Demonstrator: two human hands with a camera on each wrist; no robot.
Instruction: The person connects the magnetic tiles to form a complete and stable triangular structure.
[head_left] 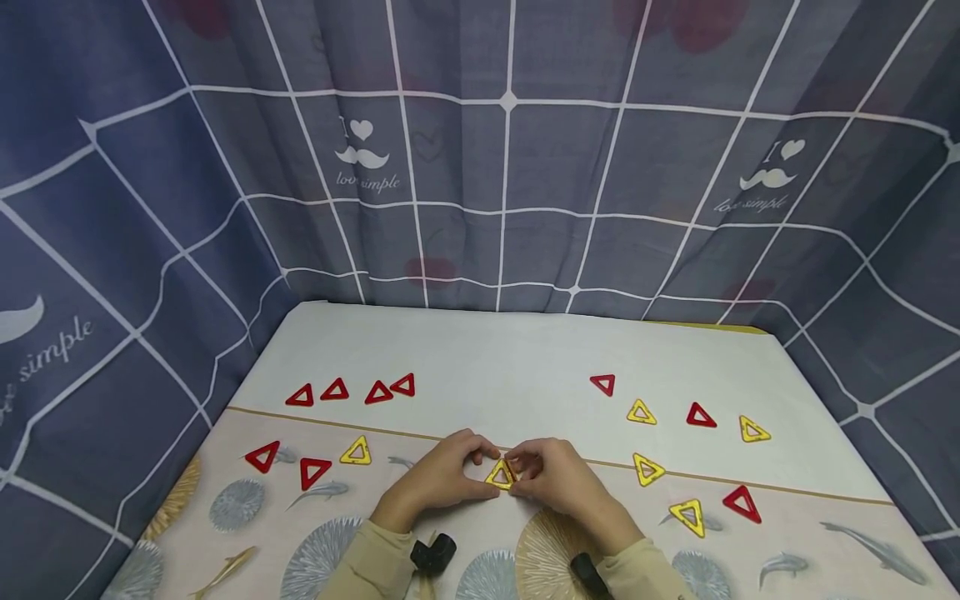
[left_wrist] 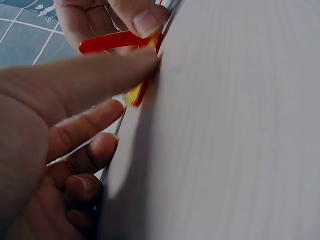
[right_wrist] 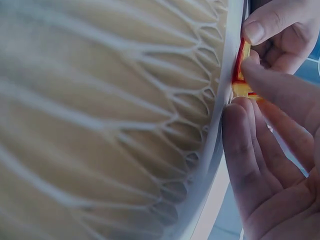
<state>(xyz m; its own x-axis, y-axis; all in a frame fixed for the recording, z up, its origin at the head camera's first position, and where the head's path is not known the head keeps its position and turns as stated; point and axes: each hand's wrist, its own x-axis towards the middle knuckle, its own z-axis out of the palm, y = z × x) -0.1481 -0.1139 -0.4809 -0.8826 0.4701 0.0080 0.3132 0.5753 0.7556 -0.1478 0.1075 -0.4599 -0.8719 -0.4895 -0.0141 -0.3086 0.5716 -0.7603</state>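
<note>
Both hands meet over one small group of magnetic triangle tiles at the middle of the table. A yellow triangle tile (head_left: 500,475) lies flat between them. My left hand (head_left: 442,473) pinches its left side, thumb at the lower corner and index finger near the top. From the other side my right hand (head_left: 558,479) grips a red triangle tile (left_wrist: 112,41) between thumb and fingers, tilted up along the yellow tile's edge. In the right wrist view, red and yellow edges (right_wrist: 242,65) show between the thumbs; fingers cover the rest.
Left of the hands lie several red triangle tiles (head_left: 335,389) and one yellow tile (head_left: 356,451). More red tiles (head_left: 742,505) and yellow tiles (head_left: 688,517) are scattered at the right. A gridded curtain (head_left: 465,158) encloses the table (head_left: 487,350) at the back and sides.
</note>
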